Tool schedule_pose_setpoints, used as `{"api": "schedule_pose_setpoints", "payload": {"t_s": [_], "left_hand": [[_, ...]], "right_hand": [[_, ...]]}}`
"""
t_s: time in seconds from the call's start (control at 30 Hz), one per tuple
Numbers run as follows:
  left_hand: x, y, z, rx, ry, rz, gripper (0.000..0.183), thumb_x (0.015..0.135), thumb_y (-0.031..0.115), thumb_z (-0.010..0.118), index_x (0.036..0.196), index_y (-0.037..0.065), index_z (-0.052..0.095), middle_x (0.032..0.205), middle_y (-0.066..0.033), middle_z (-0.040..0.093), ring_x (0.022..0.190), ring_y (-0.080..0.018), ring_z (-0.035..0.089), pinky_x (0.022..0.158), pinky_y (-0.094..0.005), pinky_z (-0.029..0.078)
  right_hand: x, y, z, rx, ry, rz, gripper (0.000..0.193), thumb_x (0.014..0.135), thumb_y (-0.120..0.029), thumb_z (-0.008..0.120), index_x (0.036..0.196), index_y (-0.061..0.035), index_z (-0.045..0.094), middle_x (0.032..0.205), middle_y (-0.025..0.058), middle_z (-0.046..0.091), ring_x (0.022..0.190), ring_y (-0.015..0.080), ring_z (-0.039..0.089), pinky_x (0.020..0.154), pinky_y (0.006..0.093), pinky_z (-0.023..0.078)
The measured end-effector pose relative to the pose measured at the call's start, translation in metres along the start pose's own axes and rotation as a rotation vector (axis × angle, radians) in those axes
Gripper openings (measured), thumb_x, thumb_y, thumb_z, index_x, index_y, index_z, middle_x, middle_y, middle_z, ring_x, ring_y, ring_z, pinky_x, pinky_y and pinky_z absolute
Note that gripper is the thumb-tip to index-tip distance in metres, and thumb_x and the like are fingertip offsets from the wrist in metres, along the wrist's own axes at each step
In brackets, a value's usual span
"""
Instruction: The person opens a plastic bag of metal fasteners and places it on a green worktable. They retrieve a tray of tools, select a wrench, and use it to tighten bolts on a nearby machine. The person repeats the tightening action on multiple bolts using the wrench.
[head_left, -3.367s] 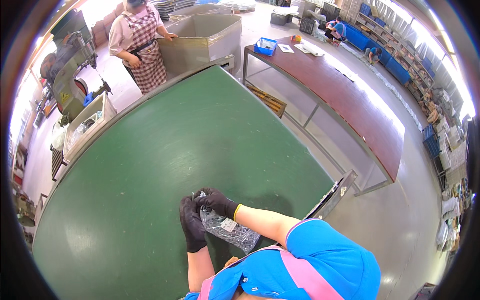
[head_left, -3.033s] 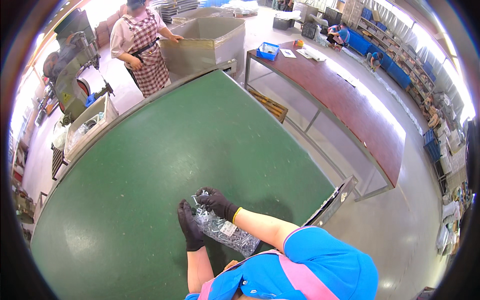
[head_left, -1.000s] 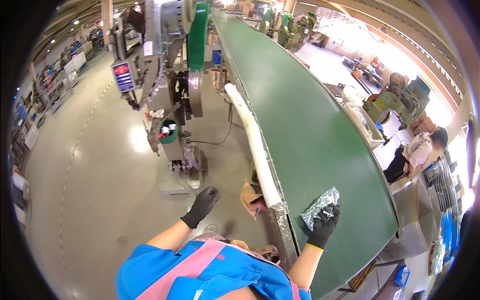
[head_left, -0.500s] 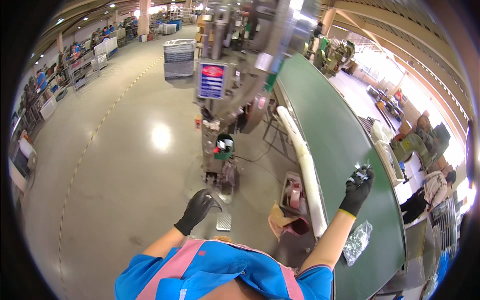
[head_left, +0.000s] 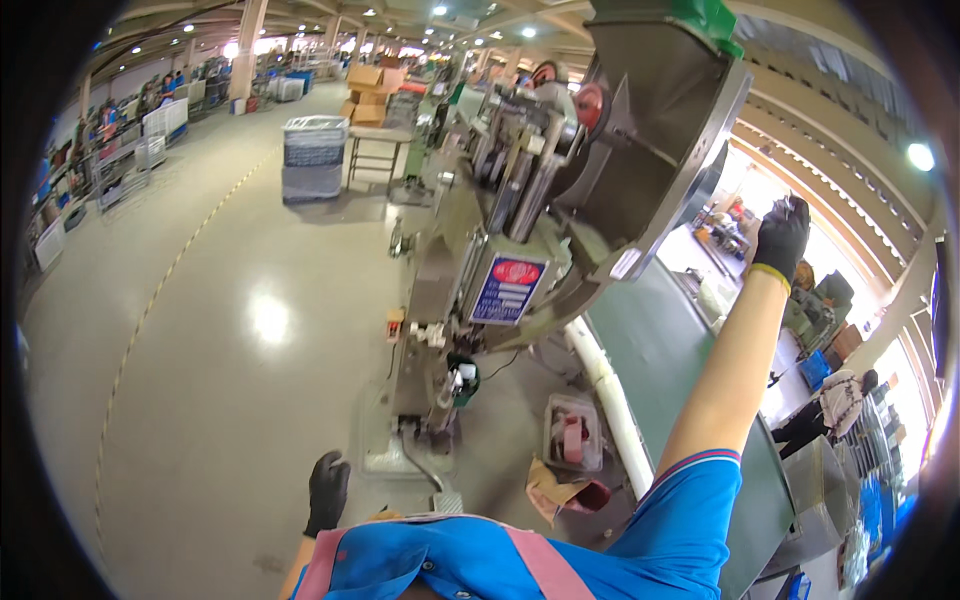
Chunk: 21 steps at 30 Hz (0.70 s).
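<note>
Press machine [head_left: 545,250] stands just left of the green conveyor belt [head_left: 650,330]; long axis leans, in this view, from base at lower left to top at upper right; body grey-brown metal, red wheel [head_left: 588,105] high up, green cover [head_left: 715,20] above, blue-and-red label plate [head_left: 507,288] in front; gloved right hand [head_left: 782,235] raised right of its upper part, fingers bunched, contents too small to tell; gloved left hand [head_left: 327,492] low, fingers curled, grip cannot be told.

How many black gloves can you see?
2: the left glove low in the picture, left of centre; the right glove raised at upper right. The person at far right may wear some too; too small to tell.
</note>
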<state>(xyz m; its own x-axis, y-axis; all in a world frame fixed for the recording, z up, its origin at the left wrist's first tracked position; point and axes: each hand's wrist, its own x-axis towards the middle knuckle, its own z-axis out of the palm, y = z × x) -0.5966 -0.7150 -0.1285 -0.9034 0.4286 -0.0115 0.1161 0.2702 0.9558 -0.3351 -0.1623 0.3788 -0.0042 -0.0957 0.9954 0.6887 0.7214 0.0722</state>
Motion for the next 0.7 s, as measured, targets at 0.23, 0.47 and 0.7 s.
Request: {"api": "schedule_pose_setpoints", "payload": {"t_s": [0.23, 0.47, 0.7], "left_hand": [[0.012, -0.011, 0.016, -0.008, 0.048, -0.137, 0.034, 0.082, 0.02, 0.059, 0.109, -0.001, 0.057, 0.073, -0.0109, 0.064, 0.059, -0.0153, 0.058, 0.055, -0.0296, 0.048], [0.027, -0.011, 0.045, -0.041, 0.159, -0.056, 0.034, 0.081, 0.021, 0.059, 0.106, -0.001, 0.059, 0.076, -0.0131, 0.065, 0.06, -0.0156, 0.059, 0.055, -0.0296, 0.048], [0.02, -0.01, 0.07, -0.03, 0.184, -0.111, 0.034, 0.081, 0.024, 0.058, 0.102, -0.003, 0.06, 0.077, -0.0144, 0.065, 0.065, -0.0203, 0.062, 0.061, -0.0327, 0.05]], "right_hand": [[0.147, -0.017, 0.052, -0.498, 0.045, 0.057, 0.014, 0.081, -0.029, 0.057, 0.092, -0.0223, 0.062, 0.085, 0.011, 0.066, 0.082, 0.0321, 0.064, 0.07, 0.0434, 0.05], [0.273, -0.053, 0.092, -0.573, 0.022, 0.075, 0.036, 0.084, -0.039, 0.052, 0.114, -0.0229, 0.061, 0.113, 0.0073, 0.063, 0.099, 0.0274, 0.062, 0.086, 0.0401, 0.047], [0.338, -0.126, 0.151, 0.5, -0.238, 0.046, 0.036, 0.079, -0.04, 0.065, 0.101, -0.0114, 0.068, 0.094, 0.0086, 0.068, 0.079, 0.0162, 0.064, 0.074, 0.0292, 0.048]]}}
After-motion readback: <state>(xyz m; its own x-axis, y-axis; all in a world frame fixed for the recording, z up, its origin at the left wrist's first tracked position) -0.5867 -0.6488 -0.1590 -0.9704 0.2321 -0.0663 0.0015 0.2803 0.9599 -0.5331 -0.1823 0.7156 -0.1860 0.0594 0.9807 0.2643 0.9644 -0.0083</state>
